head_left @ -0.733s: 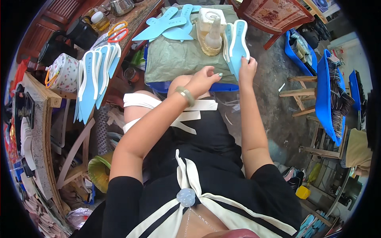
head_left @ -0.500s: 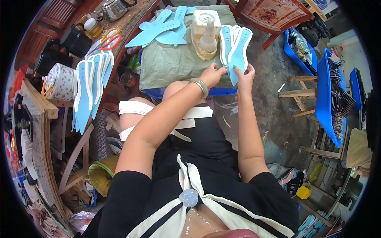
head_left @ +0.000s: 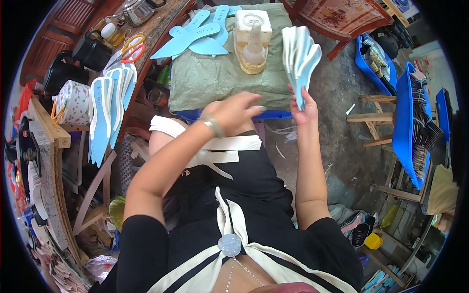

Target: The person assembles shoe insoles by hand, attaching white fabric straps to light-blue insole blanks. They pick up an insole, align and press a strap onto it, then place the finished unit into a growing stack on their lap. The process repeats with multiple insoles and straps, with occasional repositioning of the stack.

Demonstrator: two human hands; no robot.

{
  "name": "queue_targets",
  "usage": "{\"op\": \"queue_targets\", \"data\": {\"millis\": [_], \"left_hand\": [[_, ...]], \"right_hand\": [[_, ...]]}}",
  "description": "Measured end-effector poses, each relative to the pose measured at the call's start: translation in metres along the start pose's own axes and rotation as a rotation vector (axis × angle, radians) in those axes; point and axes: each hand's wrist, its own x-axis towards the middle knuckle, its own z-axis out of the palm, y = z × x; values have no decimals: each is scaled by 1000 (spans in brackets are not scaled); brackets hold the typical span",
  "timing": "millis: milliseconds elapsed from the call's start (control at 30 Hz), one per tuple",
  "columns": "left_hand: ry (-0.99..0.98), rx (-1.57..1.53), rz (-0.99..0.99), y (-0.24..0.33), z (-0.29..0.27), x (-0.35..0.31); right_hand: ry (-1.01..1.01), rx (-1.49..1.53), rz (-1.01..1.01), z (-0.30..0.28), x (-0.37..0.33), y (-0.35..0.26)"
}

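Note:
My right hand (head_left: 305, 108) is closed around the pointed ends of a fanned bundle of light-blue insoles with white edging (head_left: 309, 63), raised beside the covered work surface. My left hand (head_left: 237, 113), slightly blurred, is over my lap with its fingers stretched out and nothing in it. White strips (head_left: 239, 143) lie across my thighs beneath it. Several plain blue insoles (head_left: 188, 41) are heaped on the green cover (head_left: 205, 88). Next to them stands a pale block-shaped container (head_left: 252, 24) with a translucent cone-topped bottle (head_left: 254, 51) in front.
On the left, more edged insoles (head_left: 101, 115) hang over a table edge, near orange-handled scissors (head_left: 132, 49), a black mug (head_left: 93, 51) and a floral container (head_left: 75, 102). Blue trays (head_left: 405, 122) of striped pieces rest on wooden stools at right. A wooden chair (head_left: 342, 22) stands at the back.
My left hand has let go of the insole bundle and moved left over my lap. The right hand has turned the bundle and shifted it slightly to the right.

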Motion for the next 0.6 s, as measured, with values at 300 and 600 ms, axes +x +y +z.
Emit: {"op": "queue_targets", "data": {"millis": [300, 600], "left_hand": [[-164, 762, -92, -53, -76, -153], [-200, 756, 259, -30, -45, -206]], "right_hand": [[-279, 29, -121, -25, -79, -16], [-352, -410, -314, 71, -134, 6]]}}
